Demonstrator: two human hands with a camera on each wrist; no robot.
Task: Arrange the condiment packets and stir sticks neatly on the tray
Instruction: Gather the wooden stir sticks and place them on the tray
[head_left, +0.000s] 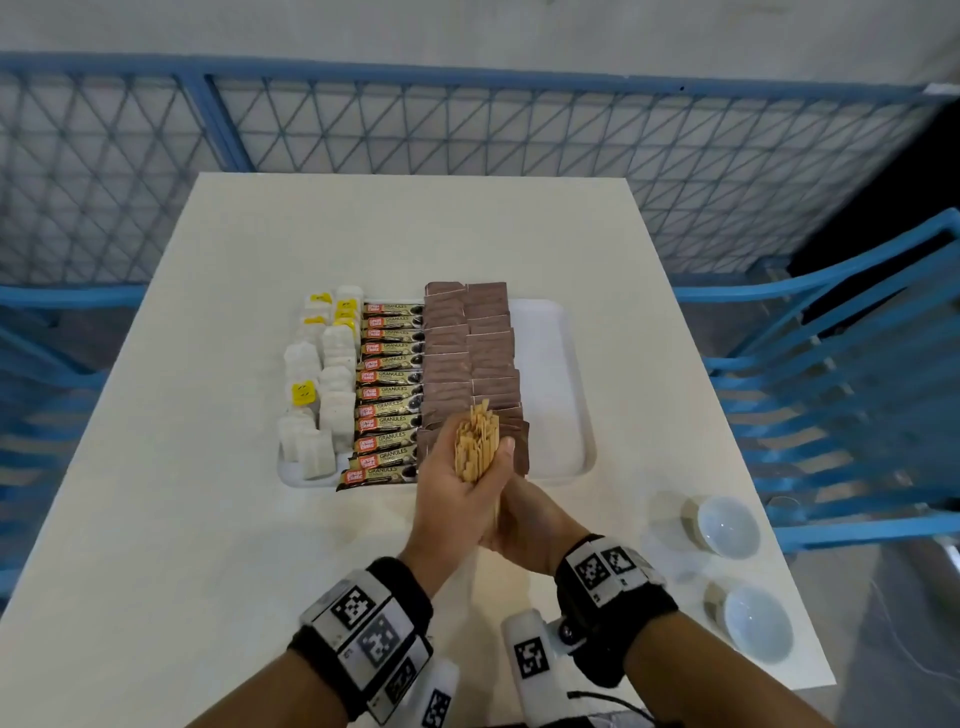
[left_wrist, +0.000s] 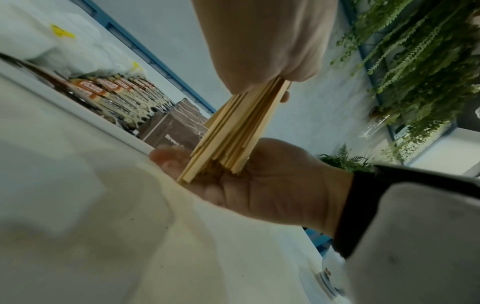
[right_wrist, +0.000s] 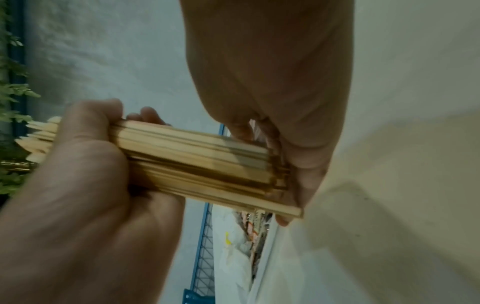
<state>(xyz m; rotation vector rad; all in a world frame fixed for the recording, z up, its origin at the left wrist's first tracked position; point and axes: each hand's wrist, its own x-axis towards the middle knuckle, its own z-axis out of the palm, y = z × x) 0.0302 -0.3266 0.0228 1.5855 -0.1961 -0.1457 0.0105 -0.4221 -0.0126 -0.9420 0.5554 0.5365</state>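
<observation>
Pale wooden stir sticks (head_left: 475, 441) form one tight bundle held in the air just in front of the tray's near edge, their far tips fanned and uneven beyond the fingers. The left hand (head_left: 457, 483) is wrapped round the middle of the bundle, fingers and thumb curled about it, while the right hand (head_left: 524, 525) lies flat against the near ends with its fingers fairly straight, acting as a stop. The step looks like squaring the sticks before they are set down, and it would go best with the left grip loosened a little so the sticks can slide, then the ends tapped against the right palm until they sit flush. Just past the left fingertips lie the brown sachets (head_left: 472, 353) in two overlapping columns; farther to that hand's outer side sit the coffee sachets (head_left: 387, 395) and the white packets (head_left: 322, 389). The white tray (head_left: 558, 374) has a bare strip off to the right of the sticks, probably where the bundle belongs, laid parallel to the columns. Two small white bowls (head_left: 727, 525) stand on the table (head_left: 182, 519) beyond the right wrist.
</observation>
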